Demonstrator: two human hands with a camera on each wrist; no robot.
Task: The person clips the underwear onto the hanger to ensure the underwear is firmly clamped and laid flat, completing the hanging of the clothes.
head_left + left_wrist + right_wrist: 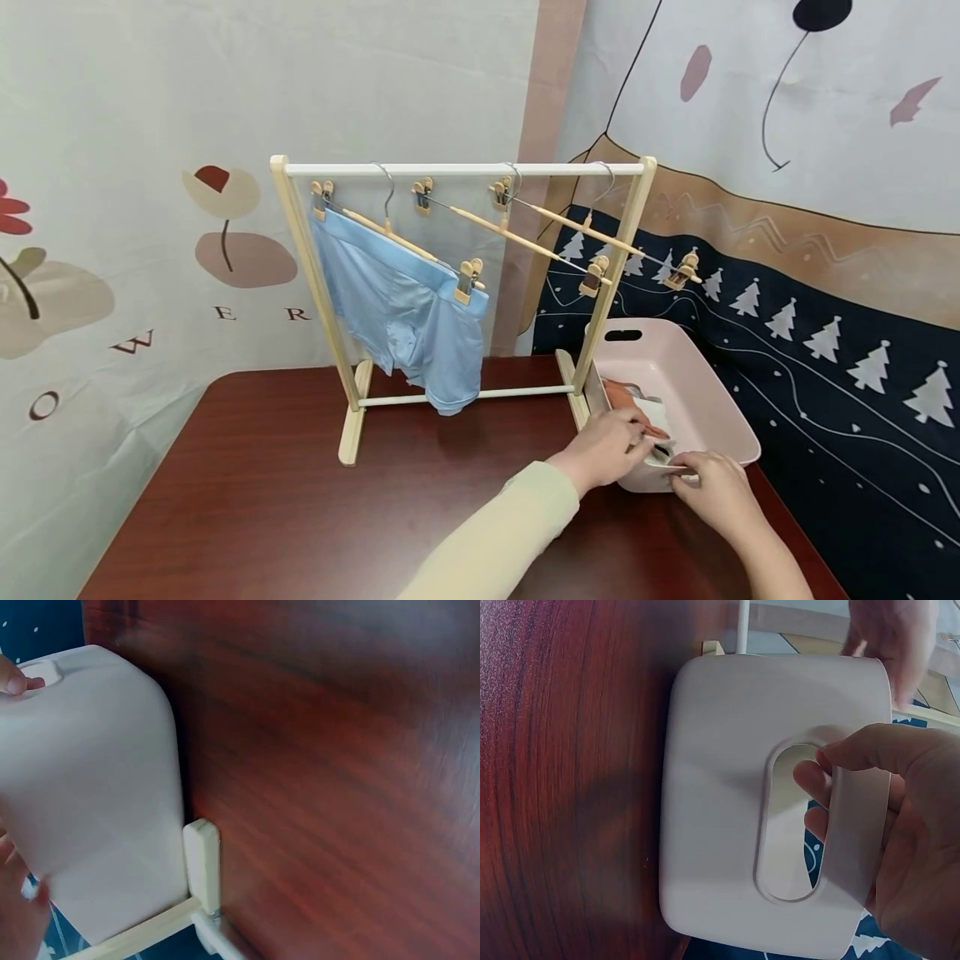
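A pale pink bin (pixel 708 375) with handle slots stands at the table's right side. An orange garment (pixel 622 396) and a white cloth piece (pixel 654 412) lie inside, along its left wall. My left hand (pixel 609 446) reaches over the bin's near left rim, its fingers at the orange garment. Whether they pinch the cloth is unclear; the hand is blurred in the right wrist view. My right hand (pixel 716 492) grips the bin's near rim, fingers through the handle slot (pixel 787 840) and thumb outside. Light blue shorts (pixel 408 300) hang clipped from a hanger (pixel 397 239) on the left.
A wooden rack (pixel 465 169) with a white top bar stands on the dark red table (pixel 300 517), its right foot against the bin. Two hangers with wooden clips, one middle (pixel 510 233) and one right (pixel 581 225), carry no clothes. Printed fabric (pixel 750 350) hangs behind.
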